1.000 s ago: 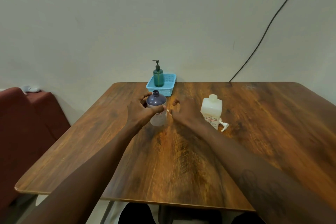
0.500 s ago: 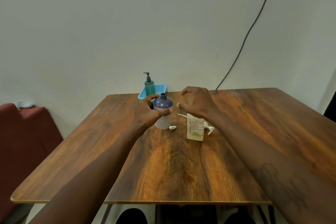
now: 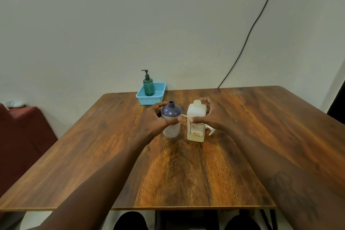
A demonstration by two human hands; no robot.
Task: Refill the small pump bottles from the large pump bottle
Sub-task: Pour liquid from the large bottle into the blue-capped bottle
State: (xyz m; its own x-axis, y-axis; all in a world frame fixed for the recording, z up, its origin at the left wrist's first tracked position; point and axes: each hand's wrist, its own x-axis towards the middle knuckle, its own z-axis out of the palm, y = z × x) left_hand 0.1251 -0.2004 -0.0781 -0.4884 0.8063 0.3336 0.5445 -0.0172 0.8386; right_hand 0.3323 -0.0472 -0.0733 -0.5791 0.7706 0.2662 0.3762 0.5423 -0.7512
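Two hands grip uncapped bottles: left (image 3: 155, 117) the purple-shouldered bottle (image 3: 171, 120), right (image 3: 212, 115) the white bottle (image 3: 196, 123).

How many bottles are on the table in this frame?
3. A green pump bottle stands in the blue basket at the far edge; a purple-topped open bottle in the left hand; a white bottle in the right hand.

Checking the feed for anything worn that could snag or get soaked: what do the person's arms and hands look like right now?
Both forearms are bare up to the frame's edge: no sleeves, gloves, watch or bracelets show. No rings are visible on the left hand or the right hand, though motion blur softens the fingers. The right forearm carries a faint dark marking, apparently a tattoo; its design is too blurred to read.
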